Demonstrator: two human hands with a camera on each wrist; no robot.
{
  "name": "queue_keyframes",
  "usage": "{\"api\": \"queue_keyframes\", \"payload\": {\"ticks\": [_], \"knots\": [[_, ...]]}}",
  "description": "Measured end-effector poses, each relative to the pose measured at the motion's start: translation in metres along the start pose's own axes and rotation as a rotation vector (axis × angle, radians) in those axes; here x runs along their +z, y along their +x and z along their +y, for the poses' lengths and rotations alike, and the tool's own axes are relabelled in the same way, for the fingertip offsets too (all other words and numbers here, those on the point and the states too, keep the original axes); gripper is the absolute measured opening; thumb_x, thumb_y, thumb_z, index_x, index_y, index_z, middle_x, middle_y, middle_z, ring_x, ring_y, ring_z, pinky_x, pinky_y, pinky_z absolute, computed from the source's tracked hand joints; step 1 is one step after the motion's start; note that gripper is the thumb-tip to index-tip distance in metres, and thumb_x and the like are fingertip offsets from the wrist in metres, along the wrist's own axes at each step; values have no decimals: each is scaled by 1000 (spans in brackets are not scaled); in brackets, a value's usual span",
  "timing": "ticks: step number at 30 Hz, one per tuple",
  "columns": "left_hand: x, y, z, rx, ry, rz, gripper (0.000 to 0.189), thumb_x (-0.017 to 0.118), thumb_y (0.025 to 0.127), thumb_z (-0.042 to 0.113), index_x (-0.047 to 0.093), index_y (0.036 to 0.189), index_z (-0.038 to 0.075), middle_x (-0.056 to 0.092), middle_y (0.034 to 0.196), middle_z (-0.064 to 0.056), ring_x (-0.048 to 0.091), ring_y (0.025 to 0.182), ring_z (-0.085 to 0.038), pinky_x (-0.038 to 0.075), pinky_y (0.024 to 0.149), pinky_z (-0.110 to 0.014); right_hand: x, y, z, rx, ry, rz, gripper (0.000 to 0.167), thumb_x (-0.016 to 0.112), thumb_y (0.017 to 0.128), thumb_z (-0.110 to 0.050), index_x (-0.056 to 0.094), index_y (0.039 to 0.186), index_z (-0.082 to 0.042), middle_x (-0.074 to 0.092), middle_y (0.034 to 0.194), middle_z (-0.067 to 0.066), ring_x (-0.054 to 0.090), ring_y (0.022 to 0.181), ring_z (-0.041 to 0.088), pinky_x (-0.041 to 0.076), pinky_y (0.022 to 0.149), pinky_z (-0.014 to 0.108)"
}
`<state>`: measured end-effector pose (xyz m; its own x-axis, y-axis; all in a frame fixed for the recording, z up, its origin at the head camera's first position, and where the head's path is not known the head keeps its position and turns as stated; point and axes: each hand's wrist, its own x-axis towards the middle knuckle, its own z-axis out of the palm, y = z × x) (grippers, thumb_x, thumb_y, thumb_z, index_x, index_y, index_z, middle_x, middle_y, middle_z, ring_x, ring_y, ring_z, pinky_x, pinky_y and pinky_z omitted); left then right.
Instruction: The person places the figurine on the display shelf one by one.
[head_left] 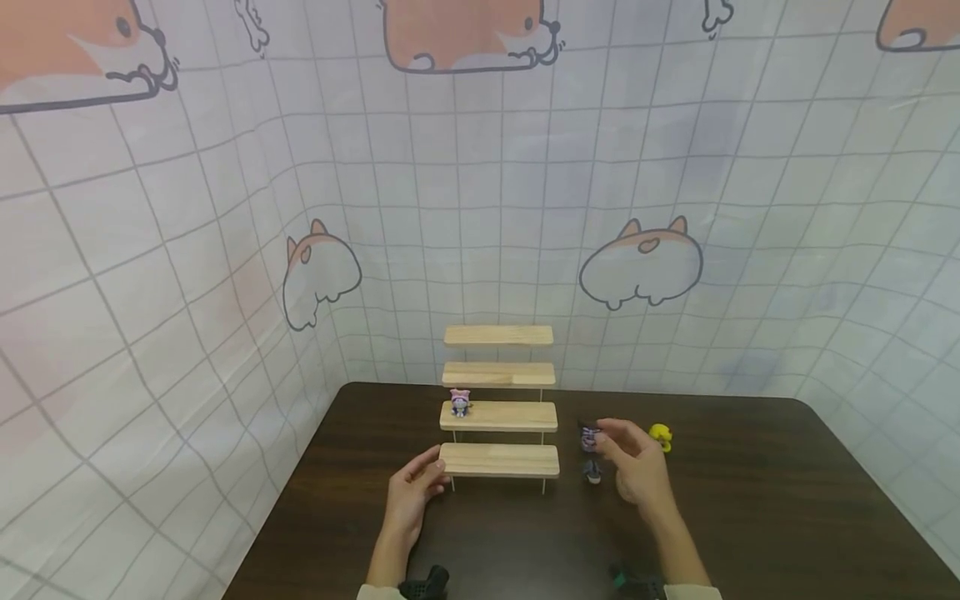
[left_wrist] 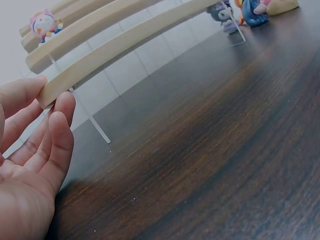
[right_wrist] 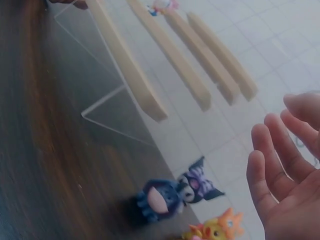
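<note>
My left hand [head_left: 408, 500] pinches the left end of the lowest wooden shelf board [head_left: 498, 460], thumb above and fingertips below, as the left wrist view shows. My right hand [head_left: 641, 471] is right of the display stand, its fingers loosely bent and nothing held in the right wrist view. From the head, its fingertips overlap a small figurine with a purple-and-black hood [head_left: 588, 437]. A dark blue figurine with a pale pink belly [right_wrist: 159, 202] stands beside that one. Beyond the hand is a yellow figurine [head_left: 662, 435].
Three more boards rise in steps behind the lowest, the top board [head_left: 498, 335] farthest back. On the second board's left end stands a pink-capped figurine [head_left: 460, 403]. The stand's thin clear legs [left_wrist: 95, 122] rest on the dark wooden table [head_left: 750, 500]. A white grid-patterned curtain [head_left: 480, 208] surrounds the table.
</note>
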<state>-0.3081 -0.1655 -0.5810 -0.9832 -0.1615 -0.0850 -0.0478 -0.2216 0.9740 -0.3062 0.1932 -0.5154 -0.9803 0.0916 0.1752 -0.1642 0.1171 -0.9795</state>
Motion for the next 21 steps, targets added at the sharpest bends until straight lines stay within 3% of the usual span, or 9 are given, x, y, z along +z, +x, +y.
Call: {"api": "queue_keyframes", "payload": {"ticks": [3, 4, 7, 9, 14, 17, 21], "knots": [[0, 0, 0, 4, -1, -2, 51, 74, 95, 21, 61, 139, 0, 74, 94, 2, 71, 81, -10, 57, 73, -23, -9, 0, 0, 27, 40, -25, 37, 72, 97, -26, 64, 126, -4, 72, 94, 3, 42, 43, 6, 33, 35, 20], [0, 0, 0, 5, -1, -2, 51, 74, 95, 21, 61, 139, 0, 74, 94, 2, 71, 82, -10, 57, 72, -22, -12, 0, 0, 26, 37, -27, 37, 72, 97, -27, 64, 126, -4, 72, 94, 3, 45, 45, 6, 36, 36, 21], [0, -1, 0, 6, 7, -4, 50, 73, 96, 20, 60, 140, 1, 74, 95, 2, 71, 83, -10, 57, 72, -22, -20, -1, 0, 3, 2, -25, 40, 72, 97, -27, 64, 127, -2, 74, 95, 1, 59, 62, 9, 50, 43, 28], [1, -1, 0, 2, 8, -4, 49, 73, 96, 19, 60, 140, 1, 74, 96, 2, 71, 83, -10, 57, 72, -22, -26, 0, 1, -27, -42, -14, 41, 72, 98, -26, 64, 128, 0, 75, 99, -1, 66, 77, 7, 57, 55, 30], [1, -1, 0, -3, 1, 0, 49, 73, 96, 19, 60, 140, 1, 74, 95, 2, 72, 83, -10, 57, 72, -22, -38, 1, 8, -76, -127, 11, 39, 70, 99, -24, 64, 129, 1, 74, 109, 1, 68, 94, 3, 55, 80, 20], [1, -2, 1, -3, -2, -1, 49, 73, 96, 18, 60, 140, 0, 74, 95, 1, 72, 82, -10, 57, 72, -22, -44, 1, 12, -89, -140, 8, 39, 70, 99, -23, 64, 129, 1, 72, 115, 10, 67, 96, 3, 55, 80, 20], [1, -1, 1, -2, -1, -3, 48, 72, 97, 18, 60, 140, 0, 74, 95, 1, 71, 82, -10, 57, 72, -22, -50, 1, 15, -97, -150, 1, 39, 71, 98, -19, 63, 129, 3, 72, 112, 6, 66, 96, 0, 55, 81, 19]]}}
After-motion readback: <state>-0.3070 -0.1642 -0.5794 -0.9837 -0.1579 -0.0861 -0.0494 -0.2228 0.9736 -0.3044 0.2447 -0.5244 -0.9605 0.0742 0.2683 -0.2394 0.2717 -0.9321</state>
